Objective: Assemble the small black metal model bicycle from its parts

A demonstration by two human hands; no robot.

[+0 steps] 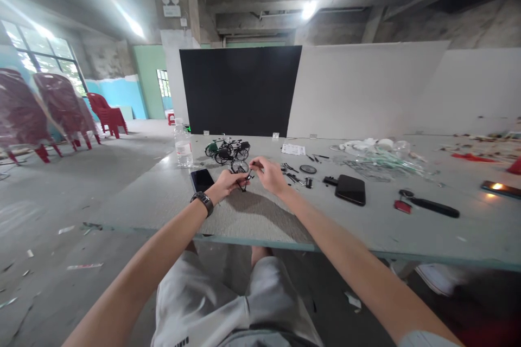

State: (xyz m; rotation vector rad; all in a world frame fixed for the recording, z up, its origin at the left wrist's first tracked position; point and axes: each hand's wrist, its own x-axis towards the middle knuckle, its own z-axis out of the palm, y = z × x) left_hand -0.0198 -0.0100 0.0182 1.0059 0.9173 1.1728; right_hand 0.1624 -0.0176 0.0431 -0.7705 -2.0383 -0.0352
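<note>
My left hand (226, 182), with a dark watch on its wrist, pinches a small black model bicycle frame (242, 180) just above the grey table (260, 217). My right hand (268, 174) is closed on a thin dark part at the frame's upper right side. A small wheel (240, 166) sits right behind the frame; I cannot tell whether it is attached. Two finished model bicycles (228, 150), one green and one black, stand just beyond the hands. Several loose black parts (295, 172) lie to the right of my right hand.
A water bottle (183, 145) and a dark phone (202, 179) are left of my hands. A black case (350, 189), a black-handled tool (431, 206), plastic bags (378, 157) and a lit phone (500, 188) lie to the right. Red chairs (61, 108) stand far left.
</note>
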